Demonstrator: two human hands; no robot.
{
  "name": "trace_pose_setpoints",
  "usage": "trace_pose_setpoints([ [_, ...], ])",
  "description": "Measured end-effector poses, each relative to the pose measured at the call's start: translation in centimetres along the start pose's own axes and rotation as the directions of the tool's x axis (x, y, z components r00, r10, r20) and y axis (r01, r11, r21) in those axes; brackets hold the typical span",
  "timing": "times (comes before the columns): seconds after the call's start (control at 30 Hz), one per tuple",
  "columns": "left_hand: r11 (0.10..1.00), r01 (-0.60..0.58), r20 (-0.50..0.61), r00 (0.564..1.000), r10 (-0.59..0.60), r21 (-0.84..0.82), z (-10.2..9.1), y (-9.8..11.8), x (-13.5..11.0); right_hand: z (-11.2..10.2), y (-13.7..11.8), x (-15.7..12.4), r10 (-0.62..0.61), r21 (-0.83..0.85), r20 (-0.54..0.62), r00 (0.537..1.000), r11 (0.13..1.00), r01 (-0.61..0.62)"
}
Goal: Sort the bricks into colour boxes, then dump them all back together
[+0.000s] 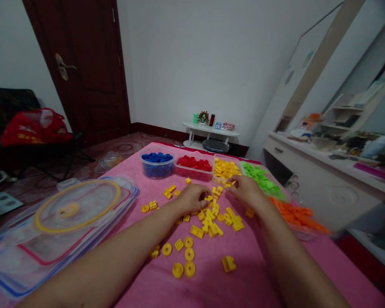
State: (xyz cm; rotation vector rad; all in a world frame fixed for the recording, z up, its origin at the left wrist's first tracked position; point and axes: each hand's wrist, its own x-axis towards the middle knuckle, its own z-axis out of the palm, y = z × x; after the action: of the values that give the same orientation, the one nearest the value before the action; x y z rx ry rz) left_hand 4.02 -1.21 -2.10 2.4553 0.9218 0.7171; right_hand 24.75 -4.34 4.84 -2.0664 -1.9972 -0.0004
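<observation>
Yellow toy bricks [197,232] and yellow rings [189,268] lie scattered over the pink cloth. My left hand [192,199] is in the middle of the pile, its thumb and fingers curled together around a small yellow piece [208,198]. At the front edge of the clear container of yellow bricks [225,167], my right hand [244,188] pinches a yellow brick [230,184]. Part of that brick is hidden by the fingers. One larger yellow brick [229,264] lies apart, closer to me.
Beyond the pile stand a round tub of blue bricks [157,164] and a tray of red ones [193,167]. Green pieces [263,179] and orange pieces [298,215] fill containers at right. Stacked clear lids [83,214] lie at left. A white dresser [324,171] stands right of the table.
</observation>
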Motion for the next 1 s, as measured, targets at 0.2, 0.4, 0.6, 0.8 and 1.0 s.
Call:
trace_pose_setpoints([
  [0.2,0.997,-0.058,-0.022,0.998,0.059,0.048,0.0,0.0,-0.1,-1.1,-0.2,3.3,0.117,0.088,-0.303,0.946,0.992,-0.094],
  [0.4,0.994,0.024,-0.217,0.976,-0.001,0.105,-0.7,-0.6,0.0,-3.1,-0.7,2.4,0.036,-0.105,-0.253,0.967,0.992,-0.065],
  [0.6,0.941,0.264,-0.226,0.950,-0.217,0.210,-1.6,-0.9,-0.2,-3.4,-1.7,-2.8,-0.023,-0.554,0.290,0.957,0.811,0.188],
  [0.8,0.903,0.318,-0.214,0.941,-0.263,0.289,-1.5,-0.6,-0.4,-1.6,-2.5,-5.4,-0.090,-0.616,0.395,0.914,0.713,0.336],
  [1.0,0.914,0.270,-0.258,0.947,-0.194,0.302,-1.7,-1.4,-0.4,-1.2,-3.4,-3.0,-0.101,-0.475,0.140,0.985,0.866,0.156],
])
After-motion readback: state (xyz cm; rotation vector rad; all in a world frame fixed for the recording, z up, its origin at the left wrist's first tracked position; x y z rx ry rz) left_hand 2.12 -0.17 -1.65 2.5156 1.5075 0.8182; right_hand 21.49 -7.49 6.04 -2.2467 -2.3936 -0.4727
